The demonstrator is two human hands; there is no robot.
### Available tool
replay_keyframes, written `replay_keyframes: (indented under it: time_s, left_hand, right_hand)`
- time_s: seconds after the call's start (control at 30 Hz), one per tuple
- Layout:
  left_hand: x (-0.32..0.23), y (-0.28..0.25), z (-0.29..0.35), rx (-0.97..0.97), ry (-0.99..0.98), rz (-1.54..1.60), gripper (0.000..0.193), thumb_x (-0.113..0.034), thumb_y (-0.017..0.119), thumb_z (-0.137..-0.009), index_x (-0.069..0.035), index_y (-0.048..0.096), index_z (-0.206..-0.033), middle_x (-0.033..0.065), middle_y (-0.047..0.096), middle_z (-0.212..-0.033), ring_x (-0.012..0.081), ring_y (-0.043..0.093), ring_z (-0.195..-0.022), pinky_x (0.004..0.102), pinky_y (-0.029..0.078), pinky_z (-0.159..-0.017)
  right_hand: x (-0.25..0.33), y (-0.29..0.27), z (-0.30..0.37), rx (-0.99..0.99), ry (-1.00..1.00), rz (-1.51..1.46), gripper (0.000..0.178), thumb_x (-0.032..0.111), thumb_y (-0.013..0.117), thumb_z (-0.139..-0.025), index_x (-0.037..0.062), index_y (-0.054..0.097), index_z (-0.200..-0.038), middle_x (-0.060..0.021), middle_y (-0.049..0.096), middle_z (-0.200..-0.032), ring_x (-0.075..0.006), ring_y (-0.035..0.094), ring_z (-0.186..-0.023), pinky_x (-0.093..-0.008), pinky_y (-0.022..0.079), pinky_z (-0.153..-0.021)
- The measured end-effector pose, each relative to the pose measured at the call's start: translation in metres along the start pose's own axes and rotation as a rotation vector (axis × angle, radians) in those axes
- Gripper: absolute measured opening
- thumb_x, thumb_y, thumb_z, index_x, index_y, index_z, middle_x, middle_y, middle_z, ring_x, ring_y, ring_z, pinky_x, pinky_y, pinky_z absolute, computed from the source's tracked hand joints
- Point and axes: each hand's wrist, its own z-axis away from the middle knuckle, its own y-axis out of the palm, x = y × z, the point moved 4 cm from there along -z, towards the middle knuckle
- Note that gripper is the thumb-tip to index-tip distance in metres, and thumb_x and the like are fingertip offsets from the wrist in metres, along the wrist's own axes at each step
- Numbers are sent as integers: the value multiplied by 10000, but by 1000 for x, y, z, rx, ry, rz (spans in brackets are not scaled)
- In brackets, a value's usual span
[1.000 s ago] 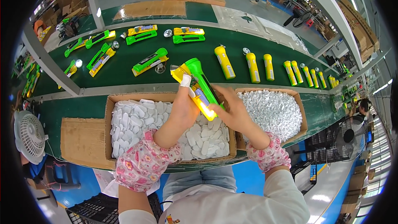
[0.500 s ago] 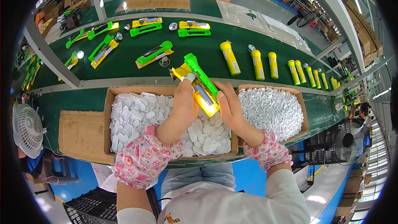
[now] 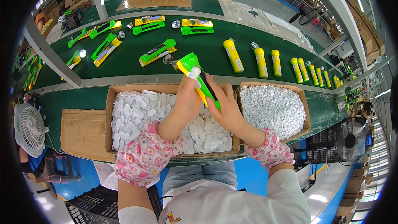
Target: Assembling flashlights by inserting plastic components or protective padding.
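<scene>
Green-and-Yellow Flashlight [image 3: 203, 90] in a Two-Handed Grip

We see the left hand [image 3: 188, 101] and right hand [image 3: 226, 103] closed around its opposite sides, holding it tilted above a cardboard carton [image 3: 141, 87] of white oval pieces [image 3: 137, 112] on the tabletop [image 3: 83, 100].

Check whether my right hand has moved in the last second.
Yes, a little to the left: your right hand has shifted away from the cardboard box of small silvery pieces.
</scene>
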Motion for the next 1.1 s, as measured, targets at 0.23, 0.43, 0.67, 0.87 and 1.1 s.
replay_keyframes:
  time_s: [0.23, 0.43, 0.67, 0.87, 1.1]
  left_hand:
    - [-43, -5, -11, 80, -20, -163, 308, -188, 570, -947, -20, 491, -1192, 179, 603, -1168, 280, 613, -1066, 438, 538, -868]
    - [0, 11, -2, 121, -237, 205, 435, -411, 473, -980, -90, 461, -1273, 155, 571, -1254, 296, 564, -1130, 483, 472, -953]
    - [-10, -8, -3, 34, -480, 382, 477, -500, 297, -985, -75, 466, -1119, 98, 519, -793, 223, 497, -643, 391, 455, -593]
    - [-24, 2, -2, -13, -386, 312, 555, -618, 366, -913, -89, 473, -1038, 48, 459, -710, 157, 410, -544, 320, 372, -534]
    - [-10, -3, -3, 8, -273, 243, 369, -349, 597, -889, -67, 462, -1085, 123, 576, -932, 251, 599, -832, 431, 527, -769]
  right_hand:
    - [5, -10, -2, -26, -206, 34, 467, 77, 551, -909, 68, 480, -1371, -185, 453, -1173, -304, 546, -970, -359, 474, -821]
    - [23, -31, -1, -168, -445, 432, 457, 10, 645, -803, 101, 605, -1248, -157, 496, -1239, -336, 568, -922, -372, 497, -785]
    - [-41, -103, 21, 382, 79, 122, 295, 105, 693, -819, 47, 614, -1098, -117, 596, -1007, -267, 610, -866, -345, 496, -759]
    - [-91, -88, 77, 670, 283, 22, 189, 61, 718, -756, 20, 653, -929, -135, 621, -844, -253, 650, -780, -339, 504, -692]
    - [-85, -90, 72, 426, 334, 62, 102, 57, 729, -744, 8, 645, -775, -127, 631, -755, -250, 631, -665, -335, 494, -608]
